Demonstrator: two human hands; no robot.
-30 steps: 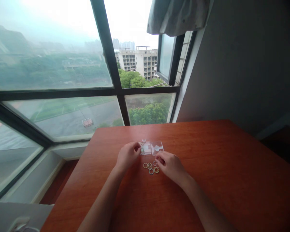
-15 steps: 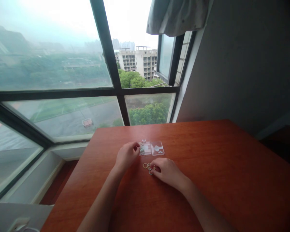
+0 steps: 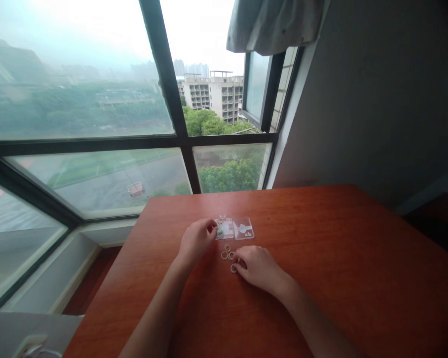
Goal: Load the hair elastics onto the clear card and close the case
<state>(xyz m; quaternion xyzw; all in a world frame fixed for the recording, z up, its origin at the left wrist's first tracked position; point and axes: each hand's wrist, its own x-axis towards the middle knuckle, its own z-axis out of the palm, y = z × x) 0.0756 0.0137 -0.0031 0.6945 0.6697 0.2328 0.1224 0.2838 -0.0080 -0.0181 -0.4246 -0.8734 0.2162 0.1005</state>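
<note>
A small clear plastic box [image 3: 228, 228] lies with its lid [image 3: 244, 228] folded open to the right. Rings and a pale green piece show in its left part. My left hand [image 3: 196, 240] is closed at the box's left edge, thumb and fingers pinching there. Nearer to me, several small pale rings [image 3: 224, 255] lie loose on the wooden table [image 3: 313, 233]. Over the right side of this group is my right hand [image 3: 259, 266], its fingers curled around a ring. One ring [image 3: 233, 268] lies by the thumb tip. The curled fingers partly hide what they hold.
Window panes with dark frames [image 3: 184, 141] stand behind the table's far edge. A grey curtain [image 3: 274, 27] hangs at the top, and a dark wall [image 3: 358, 99] rises to the right. A low white ledge [image 3: 74, 278] runs at the left.
The loose rings have spread apart, and one now lies farther up, toward the box. My right hand has shifted slightly. My left hand stays at the box.
</note>
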